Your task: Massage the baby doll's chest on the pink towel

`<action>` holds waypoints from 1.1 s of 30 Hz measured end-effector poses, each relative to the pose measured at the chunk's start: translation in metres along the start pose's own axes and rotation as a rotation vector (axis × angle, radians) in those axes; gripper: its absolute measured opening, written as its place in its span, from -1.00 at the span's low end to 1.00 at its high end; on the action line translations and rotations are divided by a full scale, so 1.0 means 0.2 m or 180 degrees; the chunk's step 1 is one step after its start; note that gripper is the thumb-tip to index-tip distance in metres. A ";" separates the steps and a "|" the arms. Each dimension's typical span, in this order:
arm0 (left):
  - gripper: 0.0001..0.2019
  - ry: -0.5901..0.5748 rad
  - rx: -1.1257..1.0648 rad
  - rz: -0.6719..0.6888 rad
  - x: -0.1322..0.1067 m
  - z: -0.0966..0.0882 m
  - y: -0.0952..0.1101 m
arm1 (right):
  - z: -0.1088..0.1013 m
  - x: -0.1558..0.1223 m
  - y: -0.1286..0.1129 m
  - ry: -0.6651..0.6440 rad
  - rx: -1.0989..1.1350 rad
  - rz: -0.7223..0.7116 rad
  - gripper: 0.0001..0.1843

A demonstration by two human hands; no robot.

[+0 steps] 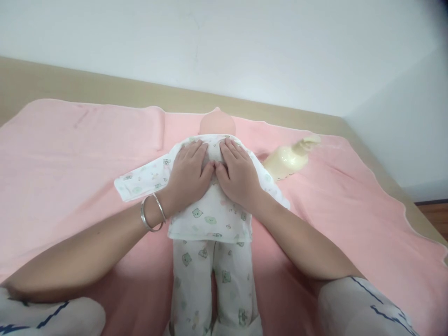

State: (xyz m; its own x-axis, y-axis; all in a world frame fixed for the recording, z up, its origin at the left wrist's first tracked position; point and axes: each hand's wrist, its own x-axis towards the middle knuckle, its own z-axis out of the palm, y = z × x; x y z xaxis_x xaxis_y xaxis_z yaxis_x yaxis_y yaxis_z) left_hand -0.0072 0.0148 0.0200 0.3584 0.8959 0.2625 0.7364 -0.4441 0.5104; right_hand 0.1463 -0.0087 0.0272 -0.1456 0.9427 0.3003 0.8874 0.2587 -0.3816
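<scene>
A baby doll (217, 122) dressed in a white pajama top (210, 224) with small green animal prints lies stretched out, its head at the far end. Both my hands rest flat on the upper part of the top, thumbs touching or nearly so at the middle. My left hand (191, 170) has its fingers extended and a silver bangle at the wrist. On the other side my right hand (238, 172) mirrors it, fingers laid out on the cloth. Matching pajama pants (194, 280) cover the legs. I cannot tell which way the doll faces.
A pink blanket (105, 186) lies under the doll on a wooden table (115, 91). To the right a cream pump bottle (289, 158) lies on its side near the doll's sleeve. A white wall (210, 46) stands behind the table.
</scene>
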 end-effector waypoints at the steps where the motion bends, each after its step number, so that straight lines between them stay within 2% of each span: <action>1: -0.40 0.0005 -0.0003 0.0003 0.00 0.00 0.00 | 0.00 0.00 0.00 0.0002 -0.0004 -0.0001 -0.32; 7: -0.40 -0.0031 0.0048 0.0014 0.00 -0.01 0.00 | 0.00 0.01 0.00 0.0011 -0.0009 -0.0008 -0.32; 12: -0.41 -0.0195 0.0197 -0.0035 -0.03 -0.04 0.06 | 0.00 0.00 0.00 -0.0011 -0.0077 -0.0060 -0.32; 18: -0.46 -0.0247 0.0209 0.0232 -0.08 -0.06 0.13 | -0.01 0.00 0.01 -0.0118 -0.0276 -0.0263 -0.33; 25: -0.47 -0.0410 -0.0257 0.0151 -0.02 -0.08 0.07 | -0.08 -0.05 -0.07 -0.0311 -0.0800 -0.0298 -0.36; 29: -0.49 -0.0343 -0.0227 0.0140 0.03 -0.07 0.01 | -0.10 -0.12 -0.15 -0.0286 -0.1196 -0.0415 -0.39; 33: -0.43 -0.0316 -0.0154 0.0127 0.04 -0.05 0.00 | -0.10 -0.14 -0.17 -0.0224 -0.1237 -0.0471 -0.42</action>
State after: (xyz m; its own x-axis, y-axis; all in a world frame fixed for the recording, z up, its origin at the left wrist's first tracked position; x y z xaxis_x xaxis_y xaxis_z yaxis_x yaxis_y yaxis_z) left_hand -0.0102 0.0212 0.0301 0.4438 0.8730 0.2021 0.6926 -0.4773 0.5408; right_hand 0.1298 -0.0482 0.0497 -0.3014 0.9170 0.2615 0.9517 0.3061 0.0233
